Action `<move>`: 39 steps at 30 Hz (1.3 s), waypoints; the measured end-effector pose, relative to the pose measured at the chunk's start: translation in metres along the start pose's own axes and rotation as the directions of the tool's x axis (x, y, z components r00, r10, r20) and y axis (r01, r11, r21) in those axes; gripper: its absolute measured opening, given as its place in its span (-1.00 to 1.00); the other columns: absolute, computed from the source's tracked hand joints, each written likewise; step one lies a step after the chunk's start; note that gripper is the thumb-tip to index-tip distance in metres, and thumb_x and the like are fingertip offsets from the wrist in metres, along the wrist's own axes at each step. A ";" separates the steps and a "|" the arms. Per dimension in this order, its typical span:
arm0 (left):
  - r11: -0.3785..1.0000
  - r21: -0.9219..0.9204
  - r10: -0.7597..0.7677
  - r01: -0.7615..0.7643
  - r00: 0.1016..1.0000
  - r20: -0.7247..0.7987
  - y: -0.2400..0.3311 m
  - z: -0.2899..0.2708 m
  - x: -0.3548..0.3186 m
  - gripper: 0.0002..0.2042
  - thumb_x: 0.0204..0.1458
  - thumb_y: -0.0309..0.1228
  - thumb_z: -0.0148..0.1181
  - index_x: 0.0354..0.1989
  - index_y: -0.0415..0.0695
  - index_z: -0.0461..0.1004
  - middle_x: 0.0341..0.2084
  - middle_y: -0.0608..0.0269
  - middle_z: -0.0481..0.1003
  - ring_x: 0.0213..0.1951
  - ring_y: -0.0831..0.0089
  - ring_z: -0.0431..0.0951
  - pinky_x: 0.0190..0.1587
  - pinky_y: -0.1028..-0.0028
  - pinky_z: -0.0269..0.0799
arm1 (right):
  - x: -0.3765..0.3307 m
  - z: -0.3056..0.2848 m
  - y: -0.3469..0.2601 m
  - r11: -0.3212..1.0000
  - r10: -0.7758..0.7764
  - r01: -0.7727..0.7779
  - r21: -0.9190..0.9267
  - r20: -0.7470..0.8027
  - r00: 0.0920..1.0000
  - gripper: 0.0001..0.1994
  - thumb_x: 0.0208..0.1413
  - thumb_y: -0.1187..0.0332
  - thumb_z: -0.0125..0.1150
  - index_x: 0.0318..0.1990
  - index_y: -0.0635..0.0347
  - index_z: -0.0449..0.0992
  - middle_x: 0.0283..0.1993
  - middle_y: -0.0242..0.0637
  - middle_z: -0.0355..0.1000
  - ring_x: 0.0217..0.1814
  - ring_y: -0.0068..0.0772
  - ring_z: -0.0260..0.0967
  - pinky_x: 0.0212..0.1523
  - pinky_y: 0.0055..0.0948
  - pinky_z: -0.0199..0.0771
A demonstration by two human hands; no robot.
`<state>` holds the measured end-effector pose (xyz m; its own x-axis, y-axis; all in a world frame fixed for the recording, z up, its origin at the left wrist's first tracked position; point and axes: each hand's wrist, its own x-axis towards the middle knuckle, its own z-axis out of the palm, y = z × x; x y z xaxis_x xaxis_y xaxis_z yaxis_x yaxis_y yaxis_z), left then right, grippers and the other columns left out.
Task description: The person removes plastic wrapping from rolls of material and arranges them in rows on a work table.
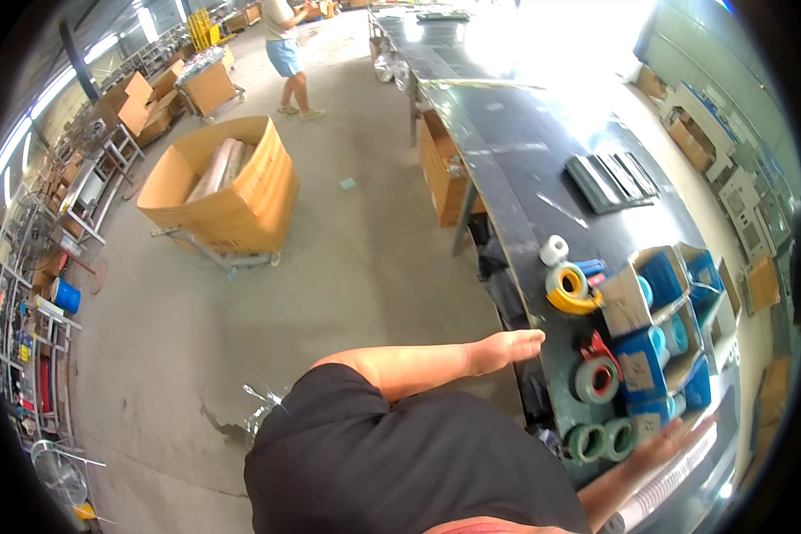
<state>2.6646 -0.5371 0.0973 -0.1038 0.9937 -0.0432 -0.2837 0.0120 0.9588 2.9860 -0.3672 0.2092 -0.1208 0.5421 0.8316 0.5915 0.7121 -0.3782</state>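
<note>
My left hand (509,349) reaches over the near edge of the dark table (516,169), seen from the side. Its fingers look stretched out and close together, with nothing visible in them. On the right, my right hand (659,449) is slightly blurred, its fingers apart beside a long white roll (667,488); whether it touches the roll is unclear. Between the hands are a red tape dispenser (599,345) with a grey tape roll (596,380), and green tape rolls (586,442). Beyond my left hand lie a yellow tape dispenser (575,303) and a small white roll (554,250).
Blue and cardboard bins (643,365) with light-blue rolls stand along the table's right. Farther up lies a stack of dark flat pieces (610,182). A big carton (249,209) sits on a wheeled frame to the left. Another person (287,53) stands on the floor beyond.
</note>
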 end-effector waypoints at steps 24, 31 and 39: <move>0.571 0.078 -0.244 0.817 0.259 -0.935 0.062 -0.540 -0.241 -0.15 0.06 0.00 0.26 0.40 -0.30 0.10 0.38 -0.22 0.12 0.41 0.02 0.12 0.40 0.24 0.11 | -0.103 0.609 -0.466 0.577 -0.669 -0.645 0.501 0.743 -0.021 -0.14 0.16 0.18 0.31 0.49 0.23 -0.06 0.58 -0.03 -0.20 0.63 -0.12 -0.29 0.53 -0.21 -0.21; 0.695 -0.115 -0.045 0.710 -0.117 -0.992 0.119 -0.657 -0.395 -0.19 -0.10 -0.10 0.42 0.29 -0.33 0.29 0.26 -0.20 0.31 0.31 0.05 0.32 0.32 0.25 0.26 | -0.112 0.766 -0.534 0.685 -0.446 -0.716 0.133 0.854 -0.268 -0.25 0.17 0.18 0.30 0.43 0.25 0.11 0.51 0.03 0.01 0.59 -0.14 -0.13 0.49 -0.24 -0.08; 0.442 -0.402 -0.090 0.802 -0.406 -0.910 0.128 -0.975 -0.524 -0.25 -0.14 -0.01 0.42 0.22 -0.17 0.41 0.16 -0.04 0.46 0.18 0.10 0.46 0.25 0.23 0.36 | -0.166 0.920 -0.670 0.773 -0.311 -0.633 0.035 0.891 -0.331 -0.24 0.15 0.15 0.31 0.41 0.32 0.13 0.48 0.05 0.07 0.55 -0.13 -0.04 0.46 -0.25 0.01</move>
<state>1.7535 -1.1651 -0.0314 -0.7993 -0.5060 -0.3241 -0.5916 0.7572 0.2769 1.8762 -0.5240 -0.0499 -0.8542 -0.0027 -0.5200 0.5064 0.2228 -0.8330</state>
